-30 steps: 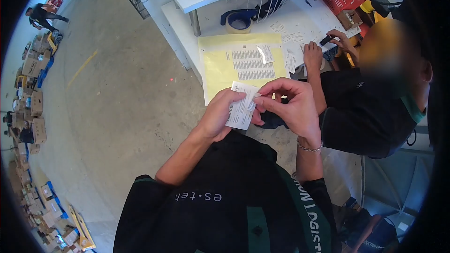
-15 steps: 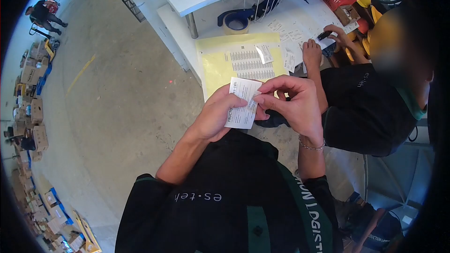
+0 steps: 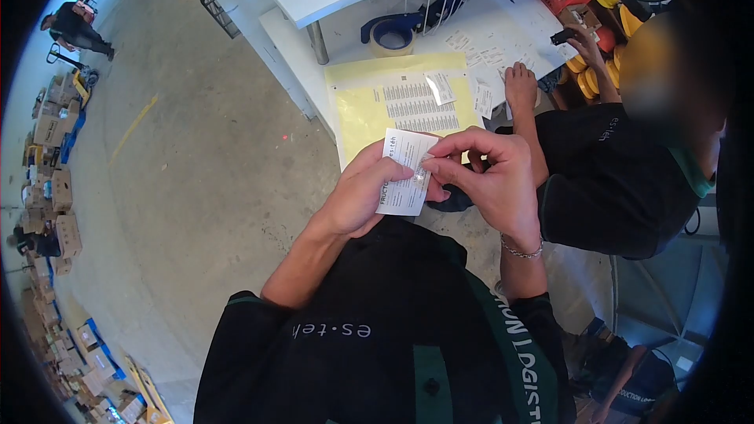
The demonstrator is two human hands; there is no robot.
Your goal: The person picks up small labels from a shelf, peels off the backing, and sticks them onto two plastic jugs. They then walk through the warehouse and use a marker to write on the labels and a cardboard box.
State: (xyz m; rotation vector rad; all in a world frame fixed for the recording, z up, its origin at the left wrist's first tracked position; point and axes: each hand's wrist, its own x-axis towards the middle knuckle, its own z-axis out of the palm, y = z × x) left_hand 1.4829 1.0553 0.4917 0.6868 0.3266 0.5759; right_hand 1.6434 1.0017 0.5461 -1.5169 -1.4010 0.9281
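My left hand [image 3: 355,192] is closed around a white printed label [image 3: 402,200] with "es·teh" and "FRUCTO" on it, the thumb lying across its face. At the label's right edge, my right hand [image 3: 499,177] pinches with thumb and forefinger what looks like a small printed sticker [image 3: 424,166]; its far side is hidden by the fingertips. Behind both hands, a yellow sheet [image 3: 353,94] with rows of print lies on the white table [image 3: 298,55], a small white slip [image 3: 441,88] on top of it.
A tape dispenser [image 3: 393,35] stands behind the yellow sheet, beside a white wire rack [image 3: 459,0]. To my right a co-worker [image 3: 589,180] holds a small black object [image 3: 562,36] over scattered paper slips [image 3: 483,55]. Boxes [image 3: 51,126] line the far left, where another person [image 3: 78,27] walks.
My hands stay nearly still, the right fingertips shifting slightly at the label's edge. The co-worker's hand with the black object has lifted up and to the right.
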